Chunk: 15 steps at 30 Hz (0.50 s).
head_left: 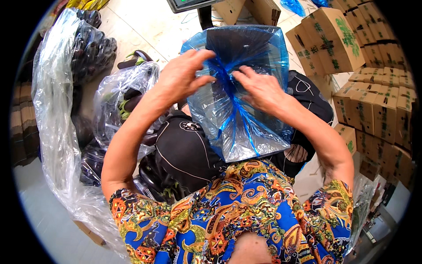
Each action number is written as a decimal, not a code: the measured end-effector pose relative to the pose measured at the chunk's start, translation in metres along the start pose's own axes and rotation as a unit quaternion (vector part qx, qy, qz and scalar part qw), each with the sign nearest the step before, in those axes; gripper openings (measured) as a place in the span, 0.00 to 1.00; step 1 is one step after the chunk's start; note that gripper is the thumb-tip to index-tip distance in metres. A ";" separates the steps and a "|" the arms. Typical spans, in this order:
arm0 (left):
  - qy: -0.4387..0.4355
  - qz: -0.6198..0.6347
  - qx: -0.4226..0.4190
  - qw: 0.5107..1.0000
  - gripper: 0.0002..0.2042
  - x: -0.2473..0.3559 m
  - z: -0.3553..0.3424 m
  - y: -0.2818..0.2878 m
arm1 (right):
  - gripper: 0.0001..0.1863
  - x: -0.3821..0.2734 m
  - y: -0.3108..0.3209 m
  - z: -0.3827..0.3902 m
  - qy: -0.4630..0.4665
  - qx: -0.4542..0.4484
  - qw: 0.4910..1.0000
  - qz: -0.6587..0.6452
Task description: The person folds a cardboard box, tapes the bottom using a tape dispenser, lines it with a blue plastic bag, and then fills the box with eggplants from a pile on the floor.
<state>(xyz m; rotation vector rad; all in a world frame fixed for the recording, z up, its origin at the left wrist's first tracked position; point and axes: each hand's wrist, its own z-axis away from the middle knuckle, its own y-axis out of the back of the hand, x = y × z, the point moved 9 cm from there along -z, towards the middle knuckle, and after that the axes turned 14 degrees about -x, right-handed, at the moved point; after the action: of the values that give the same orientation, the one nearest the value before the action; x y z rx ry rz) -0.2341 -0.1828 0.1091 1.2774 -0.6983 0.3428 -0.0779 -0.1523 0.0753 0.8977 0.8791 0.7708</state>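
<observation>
A blue see-through plastic bag (259,123) covers an open-looking box held between my knees. Its top is drawn together into a twisted bunch in the middle, with folds fanning out. My left hand (187,75) is on the left of that bunch, thumb and fingers spread apart around its edge. From the right, my right hand (261,90) has bent fingertips pressed on the gathered plastic. What the bag holds is hard to make out through the shiny film. Dark purple eggplants (132,103) lie in a clear plastic bag (105,101) beside my left forearm.
On the left, a long clear plastic sheet (55,110) lies by more eggplants (94,48). Stacked cardboard cartons (373,105) line the right, with one larger carton (327,42) ahead. A scale (191,3) stands at the top edge. Blue plastic scraps (292,6) lie on the floor.
</observation>
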 end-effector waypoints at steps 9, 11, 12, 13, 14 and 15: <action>0.056 -0.100 0.151 0.982 0.04 -0.042 0.016 0.017 | 0.06 -0.002 -0.014 0.054 0.028 -0.162 0.964 0.208; 0.096 -0.066 0.217 0.969 0.06 -0.065 0.049 0.030 | 0.06 -0.010 0.003 0.078 0.076 -0.090 0.969 0.217; 0.053 -0.017 0.238 0.970 0.07 -0.066 0.055 0.025 | 0.07 0.005 -0.004 0.074 -0.060 -0.252 0.945 0.201; -0.007 0.038 0.258 0.965 0.09 -0.060 0.051 0.019 | 0.11 0.006 0.010 0.085 -0.085 -0.234 0.951 0.185; -0.013 0.123 0.253 0.960 0.11 -0.061 0.048 0.004 | 0.07 0.005 0.024 0.093 -0.137 -0.206 0.954 0.171; 0.024 0.187 0.247 0.951 0.12 -0.062 0.076 -0.011 | 0.11 0.001 0.014 0.077 -0.108 -0.174 0.967 0.153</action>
<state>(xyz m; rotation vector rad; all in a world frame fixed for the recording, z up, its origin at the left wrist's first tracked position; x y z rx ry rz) -0.2951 -0.2492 0.0702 1.5980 -0.8444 0.9003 -0.0118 -0.1704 0.1140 0.7923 0.3974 1.0364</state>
